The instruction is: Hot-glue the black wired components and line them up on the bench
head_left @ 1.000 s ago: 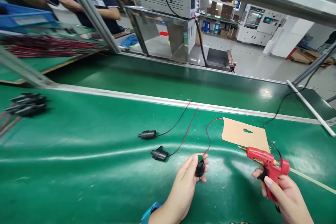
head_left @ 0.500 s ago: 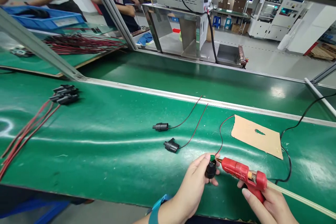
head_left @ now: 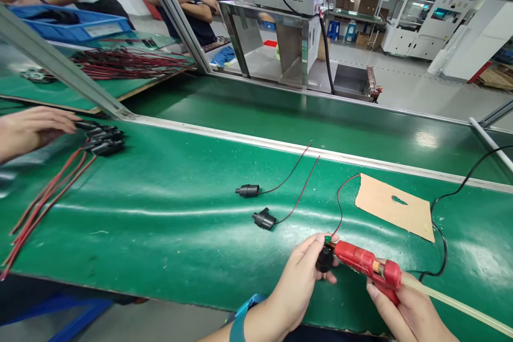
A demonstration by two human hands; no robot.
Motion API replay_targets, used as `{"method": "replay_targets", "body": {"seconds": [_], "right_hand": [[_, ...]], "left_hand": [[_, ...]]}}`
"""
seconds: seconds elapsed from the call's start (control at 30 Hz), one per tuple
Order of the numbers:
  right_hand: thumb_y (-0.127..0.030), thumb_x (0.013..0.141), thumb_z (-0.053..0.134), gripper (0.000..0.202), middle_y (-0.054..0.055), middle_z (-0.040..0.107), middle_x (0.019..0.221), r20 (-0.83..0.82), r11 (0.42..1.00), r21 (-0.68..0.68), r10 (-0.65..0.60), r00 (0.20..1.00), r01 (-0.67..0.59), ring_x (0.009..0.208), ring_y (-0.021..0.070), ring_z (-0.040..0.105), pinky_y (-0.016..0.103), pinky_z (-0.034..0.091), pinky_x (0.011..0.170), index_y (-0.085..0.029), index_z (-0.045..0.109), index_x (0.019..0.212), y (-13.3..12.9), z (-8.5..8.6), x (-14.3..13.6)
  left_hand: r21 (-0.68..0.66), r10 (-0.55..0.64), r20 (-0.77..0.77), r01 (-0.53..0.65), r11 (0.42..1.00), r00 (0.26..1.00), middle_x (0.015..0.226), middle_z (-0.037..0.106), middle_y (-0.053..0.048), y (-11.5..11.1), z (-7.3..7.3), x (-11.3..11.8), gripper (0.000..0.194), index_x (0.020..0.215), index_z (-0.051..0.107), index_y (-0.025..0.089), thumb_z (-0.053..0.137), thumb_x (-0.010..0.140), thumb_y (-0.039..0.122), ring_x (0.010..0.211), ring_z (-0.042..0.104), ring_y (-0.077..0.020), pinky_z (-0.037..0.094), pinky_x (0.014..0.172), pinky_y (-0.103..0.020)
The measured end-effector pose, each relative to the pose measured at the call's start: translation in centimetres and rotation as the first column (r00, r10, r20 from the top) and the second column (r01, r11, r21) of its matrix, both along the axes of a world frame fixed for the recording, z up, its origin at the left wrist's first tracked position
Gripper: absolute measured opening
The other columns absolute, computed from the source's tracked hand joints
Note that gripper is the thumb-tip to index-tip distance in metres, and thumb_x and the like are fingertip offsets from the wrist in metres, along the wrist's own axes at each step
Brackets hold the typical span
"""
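Observation:
My left hand (head_left: 301, 272) is closed on a black cylindrical part (head_left: 325, 259) with a green piece at its top and a thin red wire rising from it. My right hand (head_left: 412, 304) grips a red glue gun (head_left: 363, 260), a long glue stick out of its back. The gun's nozzle meets the top of the part, beside the green piece; fingers and nozzle hide the exact contact. Two similar black parts, an upper one (head_left: 248, 191) and a lower one (head_left: 264, 219), lie on the green table (head_left: 168, 256) with their wires.
A co-worker's hand (head_left: 38, 128) is at a pile of black parts (head_left: 105, 139) on the left. Cardboard (head_left: 395, 206) with a hole lies right, beside a black cable (head_left: 444, 246). A white rail (head_left: 224, 141) crosses behind. Wire bundles and a blue tray (head_left: 88, 26) stand farther back.
A co-worker's hand has come in from the left to the pile of black parts. The view has shifted slightly. My hands keep nearly the same pose, the gun still at the part.

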State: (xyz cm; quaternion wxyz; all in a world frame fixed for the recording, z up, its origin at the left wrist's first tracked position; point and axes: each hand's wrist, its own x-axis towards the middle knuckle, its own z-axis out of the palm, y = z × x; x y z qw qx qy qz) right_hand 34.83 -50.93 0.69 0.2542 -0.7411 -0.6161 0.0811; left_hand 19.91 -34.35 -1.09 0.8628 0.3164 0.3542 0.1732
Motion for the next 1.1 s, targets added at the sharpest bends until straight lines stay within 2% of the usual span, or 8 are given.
{"method": "replay_targets", "body": {"seconds": [0.23,0.43,0.63,0.77,0.87,0.93,1.03,1.1], "right_hand": [[-0.033,0.098,0.054,0.039,0.008,0.071,0.121,0.003,0.999,-0.035,-0.017,1.0,0.017,0.103,0.0168,0.072,0.022,0.06,0.088,-0.027,0.063,0.135,0.1,0.1,0.0],[-0.031,0.099,0.052,0.038,0.009,0.073,0.115,0.0,1.0,-0.001,0.013,1.0,-0.013,0.094,0.0153,0.072,0.022,0.061,0.082,-0.027,0.061,0.136,0.4,0.2,0.0],[-0.032,0.1,0.052,0.036,0.008,0.072,0.116,0.019,1.0,-0.028,-0.007,1.0,0.007,0.096,0.0151,0.071,0.022,0.06,0.084,-0.027,0.059,0.134,0.2,0.6,-0.1],[-0.029,0.098,0.052,0.025,0.008,0.073,0.109,0.017,0.999,0.0,0.042,0.999,-0.042,0.093,0.0149,0.072,0.021,0.06,0.081,-0.025,0.063,0.121,1.0,1.7,-0.2],[-0.023,0.097,0.049,0.016,0.006,0.072,0.092,-0.01,0.995,0.026,0.094,0.995,-0.094,0.081,0.0144,0.072,0.02,0.06,0.071,-0.023,0.065,0.098,1.9,2.5,-0.4],[-0.021,0.096,0.048,0.016,0.005,0.07,0.083,-0.002,0.994,0.026,0.106,0.994,-0.106,0.075,0.015,0.07,0.022,0.059,0.066,-0.023,0.063,0.091,2.2,2.8,-0.5],[-0.018,0.094,0.048,0.015,0.005,0.068,0.083,0.041,0.992,-0.005,0.13,0.991,-0.13,0.071,0.0148,0.067,0.023,0.058,0.064,-0.022,0.06,0.101,2.1,2.5,-0.3],[-0.014,0.091,0.048,0.021,0.005,0.068,0.086,0.064,0.986,-0.014,0.168,0.984,-0.168,0.071,0.0139,0.066,0.023,0.058,0.065,-0.021,0.057,0.109,1.9,2.2,-0.1]], "left_hand": [[-0.019,-0.009,0.018,0.009,1.0,1.0,0.085,0.065,-0.007,-0.1,0.2,0.0,0.051,0.106,0.068,0.012,0.064,0.084,0.058,0.077,0.062,-0.0162,0.052,0.058,-0.026],[-0.039,-0.017,0.017,0.018,0.999,1.0,0.083,0.065,-0.007,0.0,0.1,0.0,0.05,0.101,0.068,0.012,0.065,0.083,0.058,0.076,0.062,-0.0167,0.052,0.057,-0.026],[-0.038,-0.022,0.016,0.023,0.999,1.0,0.083,0.064,-0.007,0.0,0.1,0.0,0.052,0.105,0.068,0.011,0.064,0.083,0.059,0.076,0.061,-0.0163,0.052,0.056,-0.026],[-0.01,-0.028,-0.006,0.028,1.0,1.0,0.083,0.064,-0.007,0.0,-0.2,0.0,0.058,0.109,0.069,0.011,0.063,0.083,0.061,0.077,0.061,-0.0164,0.052,0.057,-0.026],[0.014,-0.025,-0.031,0.025,1.0,0.999,0.084,0.065,-0.008,-0.1,-0.4,0.0,0.061,0.112,0.07,0.011,0.064,0.082,0.063,0.077,0.061,-0.0168,0.053,0.057,-0.027],[0.022,-0.026,-0.037,0.027,0.999,0.999,0.086,0.065,-0.008,-0.2,-0.5,-0.1,0.062,0.114,0.07,0.011,0.063,0.082,0.063,0.078,0.061,-0.0169,0.053,0.057,-0.027],[0.033,-0.034,-0.047,0.035,0.999,0.998,0.087,0.065,-0.008,-0.1,-0.5,0.0,0.064,0.115,0.069,0.01,0.063,0.082,0.064,0.076,0.061,-0.0162,0.053,0.056,-0.026],[0.041,-0.042,-0.051,0.044,0.998,0.998,0.086,0.064,-0.008,0.0,-0.4,0.0,0.065,0.115,0.068,0.01,0.062,0.082,0.064,0.074,0.06,-0.0153,0.053,0.055,-0.026]]}}
